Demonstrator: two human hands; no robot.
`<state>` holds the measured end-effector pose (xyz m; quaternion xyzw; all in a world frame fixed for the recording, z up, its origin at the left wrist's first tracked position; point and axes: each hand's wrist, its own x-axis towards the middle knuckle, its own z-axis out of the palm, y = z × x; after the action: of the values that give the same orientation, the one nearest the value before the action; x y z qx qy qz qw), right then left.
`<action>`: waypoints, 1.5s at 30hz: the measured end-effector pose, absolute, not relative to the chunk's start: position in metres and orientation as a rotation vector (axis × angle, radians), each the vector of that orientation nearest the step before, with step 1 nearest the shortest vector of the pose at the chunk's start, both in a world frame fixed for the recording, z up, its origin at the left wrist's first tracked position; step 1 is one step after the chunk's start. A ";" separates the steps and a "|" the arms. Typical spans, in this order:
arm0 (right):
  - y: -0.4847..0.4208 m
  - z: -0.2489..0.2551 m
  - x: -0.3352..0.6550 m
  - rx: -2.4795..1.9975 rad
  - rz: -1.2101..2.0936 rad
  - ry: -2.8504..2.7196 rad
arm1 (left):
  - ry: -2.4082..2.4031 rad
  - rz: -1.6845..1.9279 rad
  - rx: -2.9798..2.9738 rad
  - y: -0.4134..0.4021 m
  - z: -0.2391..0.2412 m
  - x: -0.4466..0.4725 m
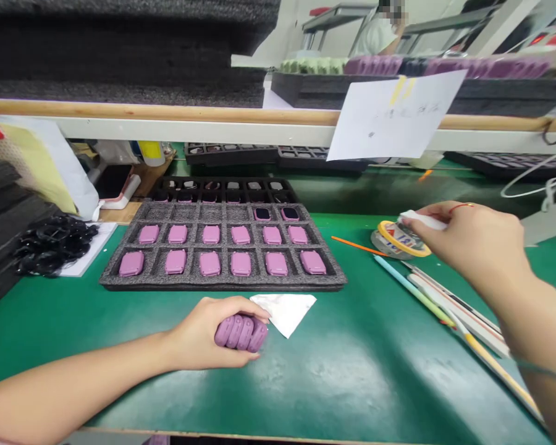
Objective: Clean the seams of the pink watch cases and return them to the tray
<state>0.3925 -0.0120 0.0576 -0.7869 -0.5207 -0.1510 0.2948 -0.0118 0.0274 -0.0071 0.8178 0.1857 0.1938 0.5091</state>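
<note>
My left hand [213, 334] is wrapped round a row of several purple watch cases [241, 332], held just above the green table. Just beyond its fingertips lies a white wipe [285, 311]. My right hand [467, 238] pinches a folded white cloth [423, 219] over a small round tub [396, 240] with a yellow rim. In front of me a grey foam tray [222, 286] holds purple watch cases [210, 262] face down in its two near rows. Two watches [262, 214] with dark screens facing up sit at the right of its far row.
A heap of black bands [50, 244] lies at the left. Pens and sticks [412, 290] stretch along the right side. A shelf edge [213, 115] crosses overhead with a paper sheet [389, 117] hanging from it. A phone [115, 182] rests at the back left.
</note>
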 end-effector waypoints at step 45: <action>-0.080 -0.002 0.171 -1.238 0.049 -1.808 | 0.533 0.524 1.788 0.018 -0.009 -0.007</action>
<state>0.1709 -0.0802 -0.0018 -0.5025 -0.7335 0.0198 0.4573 -0.0069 0.0177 -0.0093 0.7605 0.2269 0.2228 0.5661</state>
